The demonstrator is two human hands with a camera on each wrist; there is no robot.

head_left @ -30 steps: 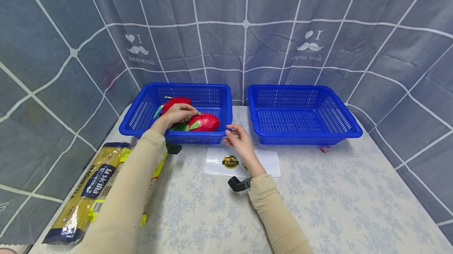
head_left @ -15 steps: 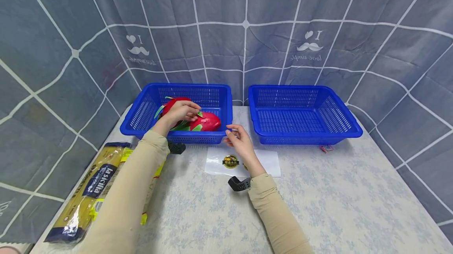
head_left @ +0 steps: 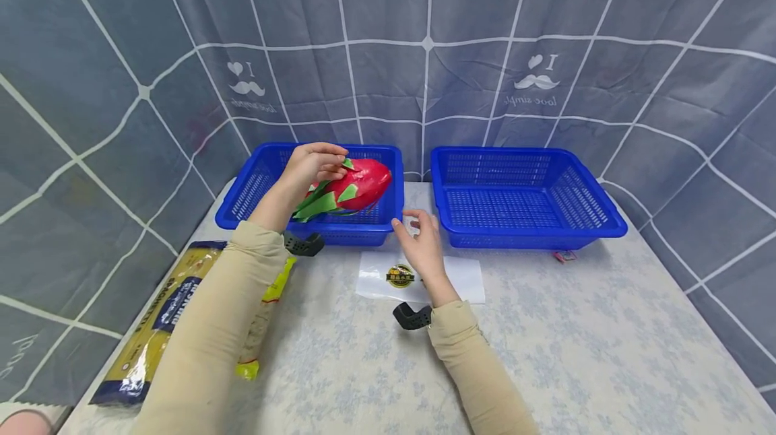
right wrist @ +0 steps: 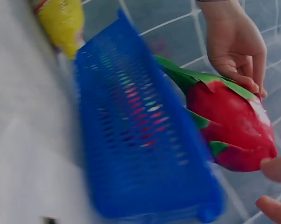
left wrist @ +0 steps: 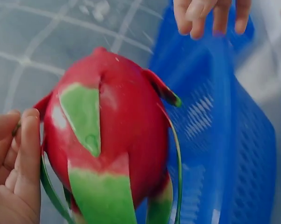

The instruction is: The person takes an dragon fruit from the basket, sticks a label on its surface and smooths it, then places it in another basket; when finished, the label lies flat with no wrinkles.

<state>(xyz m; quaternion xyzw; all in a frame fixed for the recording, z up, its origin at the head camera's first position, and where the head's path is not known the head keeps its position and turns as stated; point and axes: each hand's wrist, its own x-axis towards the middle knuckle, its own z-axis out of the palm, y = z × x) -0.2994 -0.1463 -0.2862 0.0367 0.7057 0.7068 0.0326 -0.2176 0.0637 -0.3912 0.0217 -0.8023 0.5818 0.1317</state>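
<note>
Our left grip (head_left: 312,169) pinches a green-tipped scale (head_left: 348,163) of the dragon fruit (head_left: 364,184), thumb and fingers close together. We see the red fruit raised over the left basket (head_left: 358,228), nearer that basket's right end, its rounded tip pointing right and its long green leaves trailing down to the front left. More red and green (right wrist: 138,112) shows through the basket's slots in the right wrist view. At the basket's front right corner we have our right grip (head_left: 424,246), thumb and fingers loosely bent with a gap between them; we cannot tell how firmly it touches the rim. Right of this, the right basket (head_left: 533,230) stands near the back edge of the worktop (head_left: 339,354), a small pink wrapper (head_left: 565,256) by its front. Before the gap between baskets we find a white sheet (head_left: 461,280) with a dark round logo (head_left: 400,276). Along the worktop's left edge lie a spaghetti pack (head_left: 136,361) and a yellow-ended pack (head_left: 257,330), both partly behind our left sleeve (head_left: 206,327). Behind everything hangs a grey-blue curtain (head_left: 388,85) with white lines.
</note>
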